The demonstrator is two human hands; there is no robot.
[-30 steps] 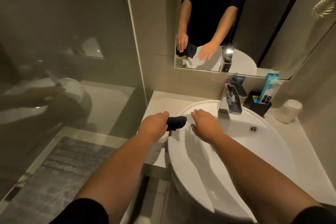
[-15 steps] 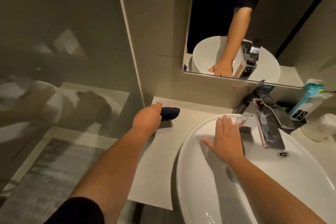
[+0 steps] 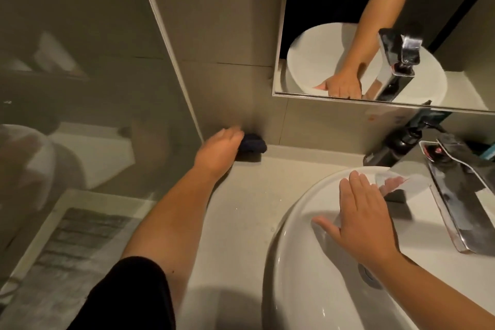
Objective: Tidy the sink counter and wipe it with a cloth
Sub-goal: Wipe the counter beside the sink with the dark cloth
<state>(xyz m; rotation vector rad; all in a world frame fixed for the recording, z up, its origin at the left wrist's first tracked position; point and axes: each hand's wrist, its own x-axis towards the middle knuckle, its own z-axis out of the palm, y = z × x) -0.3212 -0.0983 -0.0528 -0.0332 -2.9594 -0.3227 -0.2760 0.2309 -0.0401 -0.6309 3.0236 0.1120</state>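
Left hand [image 3: 218,151]: closed on the dark cloth [image 3: 253,143], pushed into the counter [image 3: 241,195] back corner, against the wall.
Right hand [image 3: 364,218]: fingers spread flat on the basin [image 3: 292,262], probably for support.

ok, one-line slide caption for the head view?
Left hand presses dark cloth into counter corner; right hand flat on basin.

Both forearms are bare; a short black sleeve [image 3: 134,295] covers the left upper arm.
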